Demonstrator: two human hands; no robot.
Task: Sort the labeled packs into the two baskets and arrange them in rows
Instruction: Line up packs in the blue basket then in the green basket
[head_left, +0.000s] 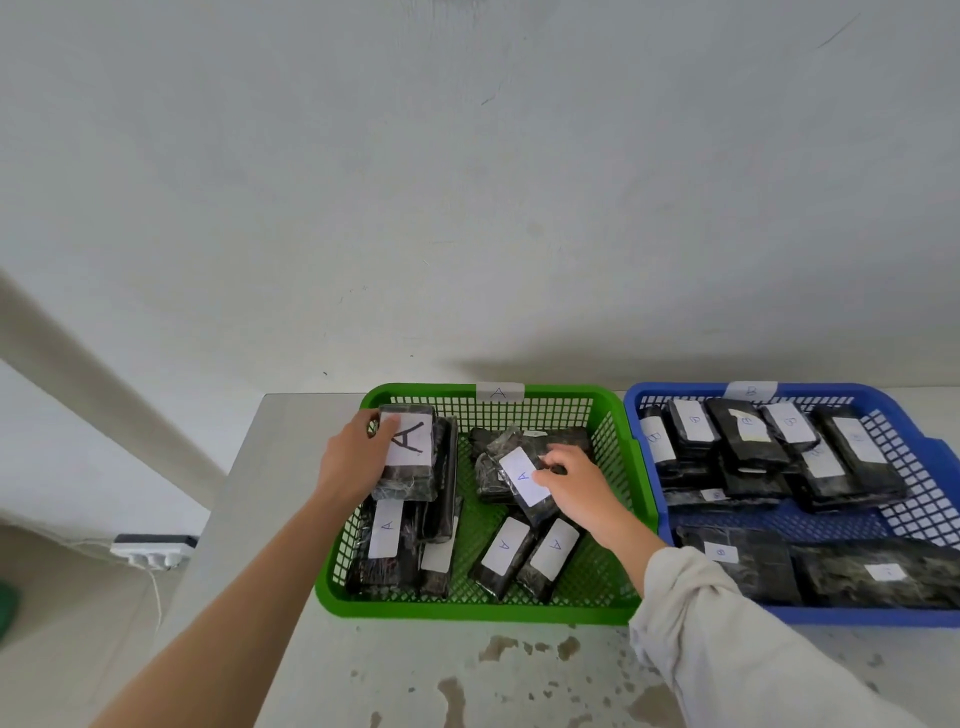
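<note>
A green basket (467, 605) tagged A holds several black wrapped packs with white A labels. My left hand (353, 454) grips a pack with a large black A (410, 452) at the basket's back left, above a stack of packs (395, 545). My right hand (576, 486) is closed on a tilted A pack (522, 475) lying on a loose pile in the basket's middle. Two more A packs (527, 553) lie side by side at the front. To the right, a blue basket (914, 616) tagged B holds several B packs (748, 436) in a back row.
Both baskets stand side by side on a pale, stained table (415, 675) pushed against a white wall. Off the table's left edge, a white power strip (153, 551) with a cable sits lower down. Larger dark packs (841, 571) lie at the blue basket's front.
</note>
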